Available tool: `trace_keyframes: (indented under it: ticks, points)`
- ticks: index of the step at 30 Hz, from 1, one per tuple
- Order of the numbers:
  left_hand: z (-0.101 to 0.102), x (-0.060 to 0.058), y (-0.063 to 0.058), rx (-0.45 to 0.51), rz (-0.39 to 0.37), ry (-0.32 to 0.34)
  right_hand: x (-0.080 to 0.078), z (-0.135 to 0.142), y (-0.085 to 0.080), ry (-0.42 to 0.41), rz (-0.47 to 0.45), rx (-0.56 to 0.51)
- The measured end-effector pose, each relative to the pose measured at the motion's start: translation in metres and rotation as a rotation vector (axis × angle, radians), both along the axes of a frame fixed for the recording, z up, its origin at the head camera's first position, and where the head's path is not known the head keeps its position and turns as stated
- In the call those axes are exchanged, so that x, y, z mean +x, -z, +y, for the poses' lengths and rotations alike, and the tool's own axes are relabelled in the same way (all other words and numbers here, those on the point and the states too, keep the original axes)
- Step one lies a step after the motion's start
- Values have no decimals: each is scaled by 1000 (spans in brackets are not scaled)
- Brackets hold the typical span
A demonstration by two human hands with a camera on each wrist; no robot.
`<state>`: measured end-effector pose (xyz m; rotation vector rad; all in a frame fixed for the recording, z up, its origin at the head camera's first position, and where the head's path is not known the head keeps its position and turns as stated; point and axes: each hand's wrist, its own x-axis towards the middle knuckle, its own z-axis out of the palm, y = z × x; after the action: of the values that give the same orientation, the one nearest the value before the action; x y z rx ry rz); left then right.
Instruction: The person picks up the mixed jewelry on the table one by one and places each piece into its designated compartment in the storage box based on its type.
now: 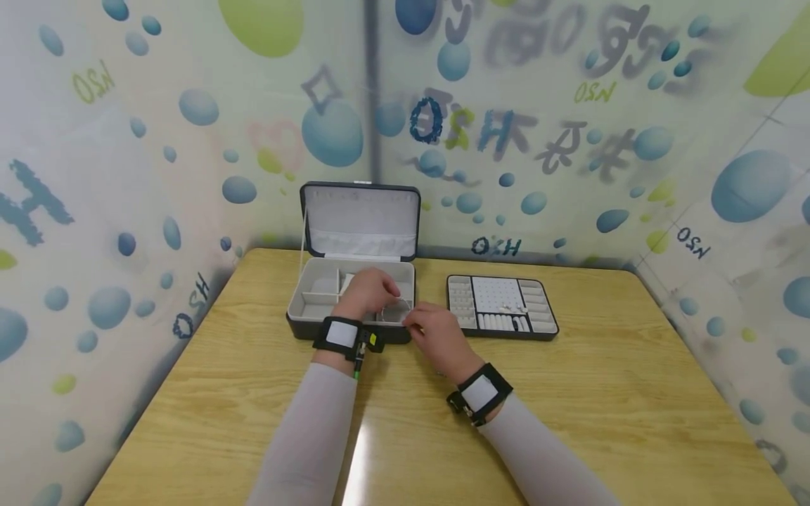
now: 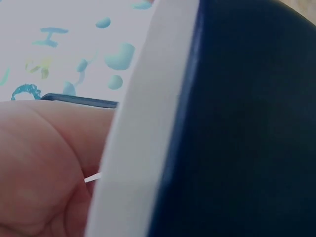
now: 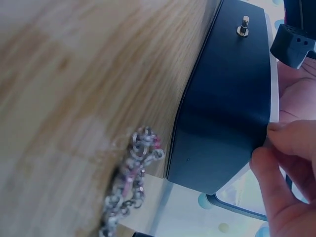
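Observation:
A dark-blue jewelry box (image 1: 300, 327) with a pale lining stands with its lid raised. My left hand (image 1: 367, 292) reaches over its front into the right part, fingers curled at the upper edge of a thin silver bangle (image 1: 383, 318). My right hand (image 1: 439, 337) is at the front right corner, thumb and fingertip pinched together at the bangle's right edge. In the right wrist view those fingertips (image 3: 276, 129) meet beside the box rim; the bangle cannot be made out there. The box wall (image 2: 237, 118) hides most of the left fingers.
To the right lies a shallow jewelry tray (image 1: 550, 330) with slots and a white panel holding small pieces. A silver chain bracelet with pink parts (image 3: 131, 185) rests on the wooden table (image 1: 633, 400) near my right wrist. A patterned wall covering (image 1: 544, 232) rises behind.

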<state>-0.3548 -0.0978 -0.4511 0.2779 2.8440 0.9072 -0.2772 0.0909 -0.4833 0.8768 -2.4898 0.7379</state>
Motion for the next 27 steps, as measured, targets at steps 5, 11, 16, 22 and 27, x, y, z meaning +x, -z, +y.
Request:
trace_keyframes:
  ticks: [5,11,16,22,27]
  points:
    - [9,0,3,-105,78,-3,1,0,-1,-3,-5,-13]
    - [20,3,3,-224,109,-17,2,0,-2,-10,-9,-33]
    - [22,5,1,-251,132,6,0,1,1,-16,-10,-33]
    - [23,5,0,-273,135,27,-1,1,0,-17,-24,-42]
    - [23,5,-1,-277,114,23,-1,2,1,-22,-24,-49]
